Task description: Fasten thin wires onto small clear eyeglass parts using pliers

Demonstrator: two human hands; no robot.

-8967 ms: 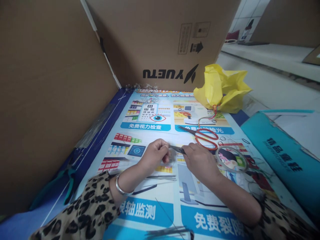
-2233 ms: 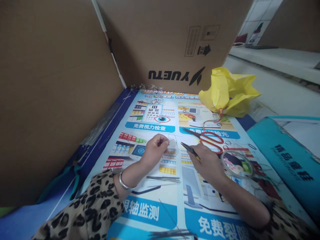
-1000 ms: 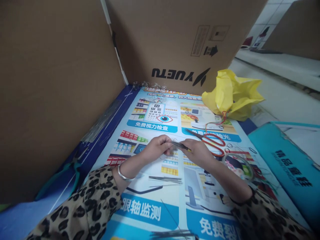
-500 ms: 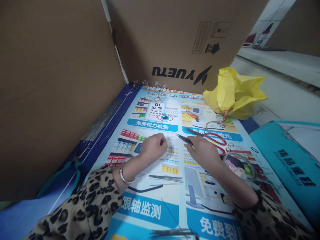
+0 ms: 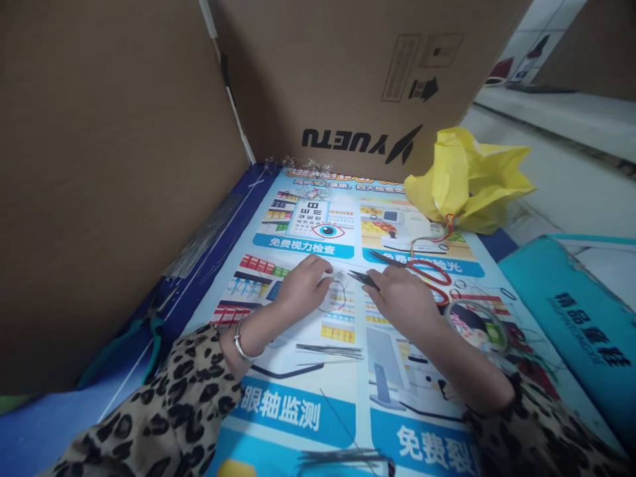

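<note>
Left hand point(image 5: 302, 286) fingers pinching thin looped wire point(image 5: 338, 296), right hand point(image 5: 402, 301) gripping slim pointed metal pliers point(image 5: 362, 279), glossy printed poster point(image 5: 308, 411)

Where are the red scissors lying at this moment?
In the head view, the red scissors lie on the poster, just beyond the right hand and in front of the yellow bag.

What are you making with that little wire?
A person in leopard-print sleeves works at a table covered by a printed poster. The left hand pinches a thin wire loop, and the right hand holds small pliers pointed at it, not quite touching. Red-handled scissors lie just behind the right hand, and straight wire pieces lie on the poster nearby.
</note>
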